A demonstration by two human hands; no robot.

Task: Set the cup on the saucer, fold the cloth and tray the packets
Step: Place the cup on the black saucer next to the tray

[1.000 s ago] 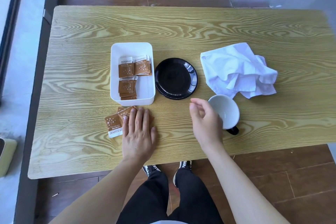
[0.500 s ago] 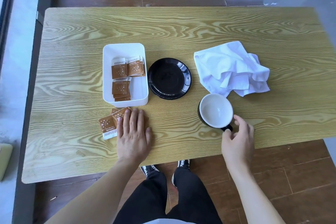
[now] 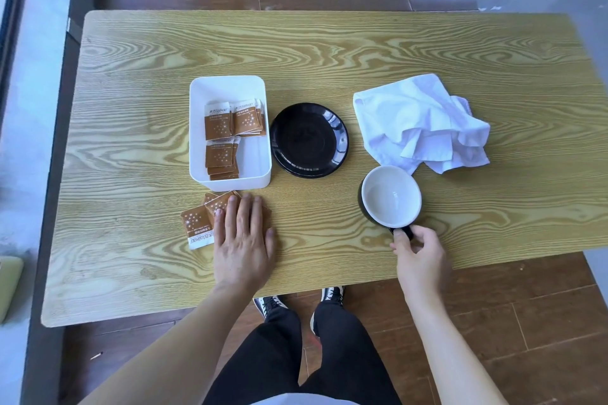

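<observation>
Wood-grain tabletop [image 3: 329, 52] carries everything. Your right hand [image 3: 419, 260] pinches the handle of the cup [image 3: 391, 196], which stands upright, apart from the black saucer [image 3: 309, 140]. Behind the cup lies the crumpled white cloth [image 3: 421, 122]. Your left hand [image 3: 245, 237] rests flat, fingers straight, on loose packets [image 3: 197, 223] just beside the white tray [image 3: 227, 89], which holds more.

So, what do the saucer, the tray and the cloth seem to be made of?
The saucer looks like glazed black ceramic: its rim shows sharp bright reflections. The tray seems matte white plastic, with thin smooth walls and rounded corners. The cloth looks like thin white woven fabric, probably cotton, lying in soft crumpled folds.
</observation>
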